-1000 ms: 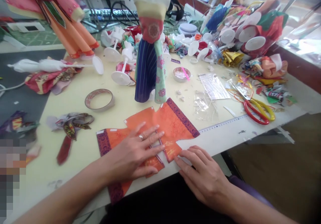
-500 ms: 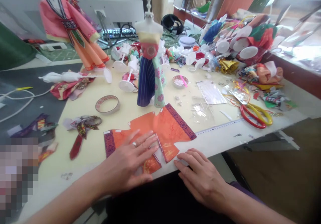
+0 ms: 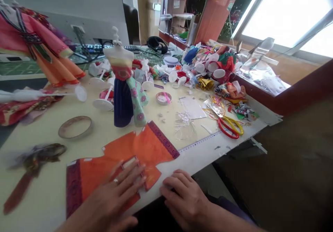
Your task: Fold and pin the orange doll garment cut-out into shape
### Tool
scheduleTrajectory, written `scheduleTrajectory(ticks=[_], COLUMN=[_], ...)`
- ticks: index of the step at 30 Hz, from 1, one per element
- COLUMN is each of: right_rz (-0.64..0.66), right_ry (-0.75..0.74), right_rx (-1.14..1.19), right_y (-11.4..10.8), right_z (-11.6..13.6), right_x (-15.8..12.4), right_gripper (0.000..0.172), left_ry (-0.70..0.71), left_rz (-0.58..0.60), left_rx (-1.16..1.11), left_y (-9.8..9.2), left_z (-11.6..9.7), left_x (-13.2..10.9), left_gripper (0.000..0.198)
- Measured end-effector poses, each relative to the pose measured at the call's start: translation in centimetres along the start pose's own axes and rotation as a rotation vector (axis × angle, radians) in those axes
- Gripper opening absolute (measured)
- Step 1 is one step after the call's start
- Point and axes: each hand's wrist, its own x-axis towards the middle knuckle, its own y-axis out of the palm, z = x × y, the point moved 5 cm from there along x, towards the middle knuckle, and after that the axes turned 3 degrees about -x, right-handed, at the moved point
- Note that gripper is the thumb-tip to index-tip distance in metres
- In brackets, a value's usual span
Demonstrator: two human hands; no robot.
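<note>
Shifted toward the lower left of the view since the earlier frame: the orange cut-out robe panel with purple patterned bands [image 3: 132,152] and both hands, the whole counter [image 3: 44,138] having swung the same way.

Left hand [image 3: 111,194]: open, fingers spread, lying flat on the panel's lower part, holding nothing, a ring on one finger.
Right hand [image 3: 182,199]: empty, loosely curled, on the counter's near edge, just beside the panel's lower tip, not touching it.
Panel: flat on the counter, under the left hand, its upper edge near the hem of the dressed doll on a white stand [image 3: 125,100].
Also on the counter: a tan tape roll [image 3: 75,127], left of the panel; red-and-yellow-handled scissors [image 3: 229,128], well right of it.
</note>
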Motion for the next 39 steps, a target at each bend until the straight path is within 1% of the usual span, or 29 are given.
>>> scheduleTrajectory(ticks=[2,4,6,8,11,13,15,19,23,24,28,32,33,37,39], right_rz=[-0.021,-0.061,-0.131,-0.212,-0.309,-0.285,-0.269,-0.277,-0.293,-0.297,-0.294,-0.252,-0.243,-0.236,-0.237], right_ry=[-0.001,0.004,0.046,0.14,0.306,0.378,0.409,0.423,0.444,0.447,0.444,0.457,0.46,0.473,0.483], right_rx=[0.023,0.039,0.046,0.028,-0.042,-0.047,-0.081,-0.141,-0.185,-0.188,-0.187,-0.212,-0.218,-0.244,-0.258], right_y=[-0.2,-0.8,-1.7,-2.8,-4.1,-4.2,-4.2,-4.0,-3.6,-3.5,-3.4,-3.3,-3.3,-3.3,-3.4], right_z=[-0.3,-1.1,-2.8,-5.1,-8.9,-10.9,-12.1,-12.9,-13.3,-13.4,-13.6,-13.5,-13.4,-13.3,-13.3], right_x=[0.0,0.1,0.0,-0.1,-0.2,0.1,0.5,1.0,0.7,0.6,0.6,1.0,1.0,1.3,1.4], right_gripper=[0.022,0.023,0.023,0.022,0.018,0.015,0.013,0.014,0.014,0.014,0.013,0.011,0.011,0.011,0.01], left_ry=[0.017,0.026,0.003,-0.052,-0.154,-0.198,-0.231,-0.309,-0.297,-0.298,-0.3,-0.167,-0.152,-0.164,-0.169], left_rz=[-0.012,-0.03,-0.058,-0.071,-0.066,-0.085,-0.11,-0.15,-0.138,-0.152,-0.258,-0.203,-0.211,-0.266,-0.27], left_rx=[0.012,0.025,0.022,0.011,0.025,0.034,0.019,-0.033,-0.03,-0.023,0.017,0.122,0.136,0.117,0.111], left_y=[0.0,0.0,-0.2,-0.5,-0.8,-0.9,-1.0,-0.9,-0.1,0.1,0.5,1.2,1.2,1.5,1.8], left_z=[-0.1,-0.1,0.1,0.3,0.4,0.1,-0.5,-2.0,-3.4,-3.6,-3.3,-2.8,-2.7,-2.4,-2.4], left_x=[0.1,0.0,-0.2,-0.7,-1.6,-2.1,-2.5,-2.5,-1.6,-1.4,-1.0,-1.1,-1.1,-1.4,-1.5], left_gripper=[0.066,0.069,0.073,0.074,0.064,0.055,0.048,0.038,0.035,0.035,0.034,0.044,0.045,0.041,0.042])
